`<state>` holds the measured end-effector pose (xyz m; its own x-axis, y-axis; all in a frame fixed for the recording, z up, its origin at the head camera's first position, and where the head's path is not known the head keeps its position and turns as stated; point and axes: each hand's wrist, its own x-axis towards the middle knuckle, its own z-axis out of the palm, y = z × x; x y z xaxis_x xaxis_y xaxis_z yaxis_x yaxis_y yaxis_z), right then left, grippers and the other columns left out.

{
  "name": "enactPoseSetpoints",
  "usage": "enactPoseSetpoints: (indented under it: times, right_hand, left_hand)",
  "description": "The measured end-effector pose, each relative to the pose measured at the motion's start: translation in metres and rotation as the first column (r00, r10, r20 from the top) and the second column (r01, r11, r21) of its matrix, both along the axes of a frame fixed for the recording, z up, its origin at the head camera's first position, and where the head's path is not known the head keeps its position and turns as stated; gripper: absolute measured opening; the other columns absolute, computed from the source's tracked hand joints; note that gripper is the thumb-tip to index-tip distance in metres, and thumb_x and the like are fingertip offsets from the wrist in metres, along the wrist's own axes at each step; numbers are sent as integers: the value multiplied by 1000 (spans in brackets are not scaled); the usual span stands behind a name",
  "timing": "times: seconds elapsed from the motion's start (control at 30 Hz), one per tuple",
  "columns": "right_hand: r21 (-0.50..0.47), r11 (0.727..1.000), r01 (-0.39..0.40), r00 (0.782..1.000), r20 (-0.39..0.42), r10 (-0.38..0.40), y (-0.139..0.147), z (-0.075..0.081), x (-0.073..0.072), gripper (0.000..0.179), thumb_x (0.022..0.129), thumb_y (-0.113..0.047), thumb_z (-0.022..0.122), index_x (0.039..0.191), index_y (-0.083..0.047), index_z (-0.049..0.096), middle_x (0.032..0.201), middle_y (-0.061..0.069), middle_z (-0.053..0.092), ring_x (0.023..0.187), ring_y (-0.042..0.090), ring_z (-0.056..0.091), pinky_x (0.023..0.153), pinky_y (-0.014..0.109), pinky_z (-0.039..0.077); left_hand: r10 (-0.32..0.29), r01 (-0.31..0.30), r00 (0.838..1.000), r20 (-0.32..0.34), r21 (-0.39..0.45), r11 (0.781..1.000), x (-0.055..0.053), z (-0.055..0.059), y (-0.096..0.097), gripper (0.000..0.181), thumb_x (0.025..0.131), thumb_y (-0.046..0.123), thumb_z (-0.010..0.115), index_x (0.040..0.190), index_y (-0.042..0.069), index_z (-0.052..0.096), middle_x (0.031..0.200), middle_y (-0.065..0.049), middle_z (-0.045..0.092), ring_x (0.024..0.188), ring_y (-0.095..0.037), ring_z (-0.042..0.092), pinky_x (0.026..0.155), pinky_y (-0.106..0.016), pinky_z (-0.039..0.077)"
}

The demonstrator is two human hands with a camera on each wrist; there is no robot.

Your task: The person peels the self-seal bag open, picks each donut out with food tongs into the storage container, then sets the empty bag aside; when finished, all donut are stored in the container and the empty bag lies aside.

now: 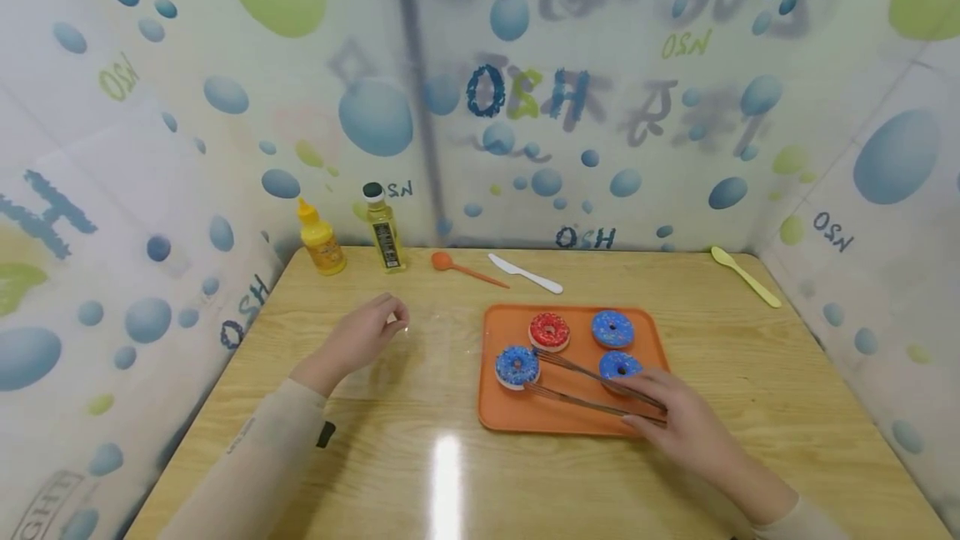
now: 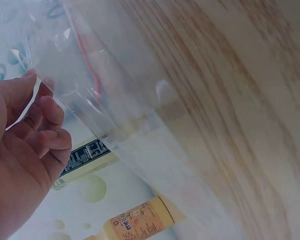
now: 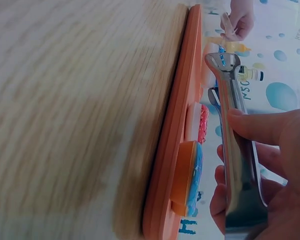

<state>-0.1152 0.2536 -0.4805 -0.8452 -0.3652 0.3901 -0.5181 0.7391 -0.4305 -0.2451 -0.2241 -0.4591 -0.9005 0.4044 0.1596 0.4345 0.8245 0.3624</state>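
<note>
My left hand [image 1: 360,333] pinches the edge of a clear plastic bag [image 2: 105,85], which hangs down close over the table; it barely shows in the head view. In my right hand [image 1: 693,423] I hold metal tongs [image 3: 235,150], thumb on one arm and fingers on the other. The tongs' tips are spread at the right side of a blue-iced donut [image 1: 517,367] with sprinkles, at the left of an orange tray [image 1: 555,422]. Behind it sits a red-iced donut [image 1: 550,331]. Two more blue donuts, one behind [image 1: 612,328] and one nearer [image 1: 617,363], lie on the right.
A yellow squeeze bottle [image 1: 322,242] and an oil bottle [image 1: 385,233] stand at the back left. Along the back lie an orange spoon [image 1: 443,261], a white knife [image 1: 525,273] and a yellow-green spoon [image 1: 746,277]. Printed curtains [image 1: 645,215] enclose the table.
</note>
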Motion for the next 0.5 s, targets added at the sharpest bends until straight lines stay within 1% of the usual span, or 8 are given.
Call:
enactPoseSetpoints:
  times: [0.07,0.23,0.5]
  right_hand:
    - [9,1000,-2,1000,0,2,4,2,4,54,76,-11,91,126,-22,74,116,-5,71,104,16,67,84,43,59]
    - [31,1000,4,1000,28,-5,12,6,11,51,79,-15,90,126,-24,73,118,-7,71,106,16,68,86,44,59]
    - [53,998,-15,999,39,13,23,7,12,51,79,-14,90,125,-25,73,116,-13,71,105,13,67,87,41,59]
  left_hand:
    - [-1,1,1000,-5,2,1000,0,0,-1,5,102,17,66,100,13,64,98,1,63,89,-15,62,81,-40,54]
    - [-1,1,1000,-5,10,1000,1,1,-3,6,102,17,66,100,11,65,98,0,64,90,-16,63,81,-40,55]
    - [-2,2,1000,-14,11,1000,1,2,-5,7,102,18,67,100,11,65,99,1,65,91,-16,64,81,-41,55]
